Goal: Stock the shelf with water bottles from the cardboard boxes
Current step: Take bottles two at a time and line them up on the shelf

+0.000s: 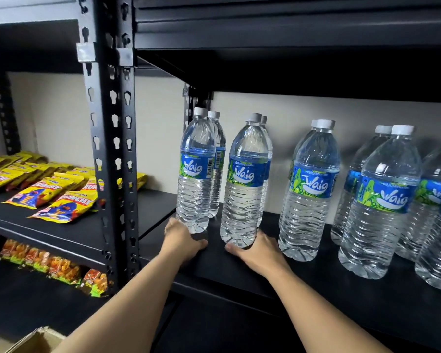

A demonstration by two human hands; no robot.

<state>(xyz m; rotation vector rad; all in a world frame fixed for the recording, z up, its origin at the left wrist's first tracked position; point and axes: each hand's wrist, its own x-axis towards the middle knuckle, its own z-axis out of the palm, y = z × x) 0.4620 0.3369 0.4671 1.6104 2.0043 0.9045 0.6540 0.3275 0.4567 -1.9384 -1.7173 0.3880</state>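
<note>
Clear water bottles with blue and green labels and white caps stand in rows on the black shelf (316, 284). My left hand (182, 240) grips the base of the leftmost front bottle (196, 174). The base of the front bottle beside it (245, 184) is held by my right hand (259, 250), thumb in front and fingers behind. Both bottles stand upright, each with another bottle behind it. More bottles (308, 189) stand in pairs to the right. A corner of a cardboard box (36, 340) shows at the bottom left.
A black perforated upright post (112, 149) divides this bay from the left one. Yellow snack packs (49, 194) lie on the left shelf, with orange packs (61, 268) on the shelf below. Another shelf board hangs close above the bottle caps.
</note>
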